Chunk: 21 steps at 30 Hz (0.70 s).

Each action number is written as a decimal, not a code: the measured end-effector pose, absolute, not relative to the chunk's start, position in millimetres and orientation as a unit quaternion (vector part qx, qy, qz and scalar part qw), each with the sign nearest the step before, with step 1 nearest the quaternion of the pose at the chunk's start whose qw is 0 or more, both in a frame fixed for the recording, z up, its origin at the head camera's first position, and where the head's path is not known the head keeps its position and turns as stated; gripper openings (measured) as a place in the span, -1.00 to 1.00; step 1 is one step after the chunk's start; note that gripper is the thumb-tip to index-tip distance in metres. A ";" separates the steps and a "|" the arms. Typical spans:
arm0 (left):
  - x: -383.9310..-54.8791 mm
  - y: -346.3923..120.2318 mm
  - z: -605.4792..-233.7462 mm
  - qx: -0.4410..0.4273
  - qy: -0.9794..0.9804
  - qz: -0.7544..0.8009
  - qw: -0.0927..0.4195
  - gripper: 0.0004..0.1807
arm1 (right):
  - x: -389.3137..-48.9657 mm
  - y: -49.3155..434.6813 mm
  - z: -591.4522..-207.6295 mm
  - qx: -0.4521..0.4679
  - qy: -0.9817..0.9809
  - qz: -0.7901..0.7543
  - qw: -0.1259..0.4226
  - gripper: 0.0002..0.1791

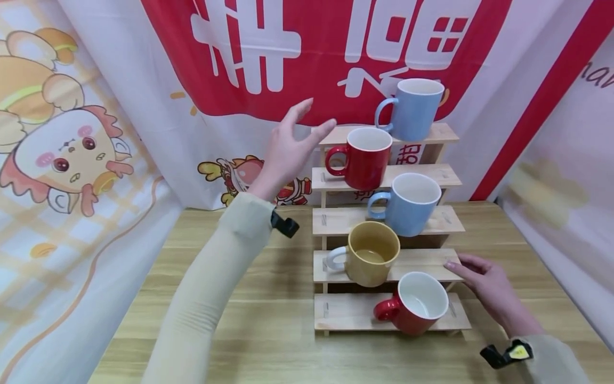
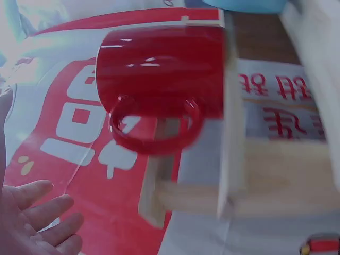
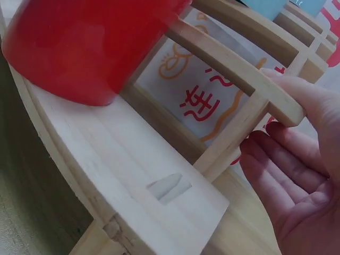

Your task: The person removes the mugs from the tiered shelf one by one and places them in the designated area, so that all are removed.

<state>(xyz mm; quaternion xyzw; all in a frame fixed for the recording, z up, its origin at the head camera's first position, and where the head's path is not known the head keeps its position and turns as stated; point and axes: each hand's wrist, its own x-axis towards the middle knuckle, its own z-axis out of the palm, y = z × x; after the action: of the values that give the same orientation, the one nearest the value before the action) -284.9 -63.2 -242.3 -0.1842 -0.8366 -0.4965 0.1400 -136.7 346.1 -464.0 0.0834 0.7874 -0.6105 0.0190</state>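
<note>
A stepped wooden shelf rack (image 1: 336,312) carries several mugs. My left hand (image 1: 292,146) is raised in the air to the left of its upper steps, fingers spread and holding nothing. Nearest to that hand is a red mug (image 1: 368,162) on the second step from the top, its handle facing left. My right hand (image 3: 303,164) holds the right end of the second-lowest step, thumb on top and fingers curled below. On that step sits a tan mug (image 1: 366,272) with a white handle. Below it, a red mug (image 1: 416,317) with a white inside stands on the lowest step.
A light blue mug (image 1: 417,109) stands on the top step and another light blue mug (image 1: 413,210) on the middle one. The rack stands on a wood-grain table (image 1: 259,330). Printed cloth (image 1: 144,90) hangs behind and along both sides.
</note>
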 end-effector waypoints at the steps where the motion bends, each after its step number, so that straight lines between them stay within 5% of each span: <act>1: -287.7 -58.6 -239.4 -0.182 -0.832 -0.508 0.132 -0.09 | -136.9 346.0 -465.1 0.080 0.780 -0.621 0.015 -0.75; 7: -305.7 -29.2 -224.7 -0.172 -0.802 -0.566 0.082 -0.14 | -137.1 345.4 -468.2 0.083 0.782 -0.618 0.000 -0.76; 15: -324.5 3.3 -212.3 -0.148 -0.777 -0.610 0.043 -0.16 | -141.3 343.7 -468.1 0.087 0.796 -0.599 0.005 -0.40; 21: -334.7 22.1 -214.1 -0.158 -0.787 -0.597 -0.006 -0.23 | -140.9 345.5 -469.8 0.090 0.795 -0.600 0.003 -0.44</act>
<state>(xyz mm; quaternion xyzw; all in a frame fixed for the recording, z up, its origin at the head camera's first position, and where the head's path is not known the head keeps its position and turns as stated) -334.7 22.1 -214.1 -0.1579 -0.7865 -0.5970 -0.0060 -140.9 345.5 -469.8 0.0896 0.7952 -0.5997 0.0027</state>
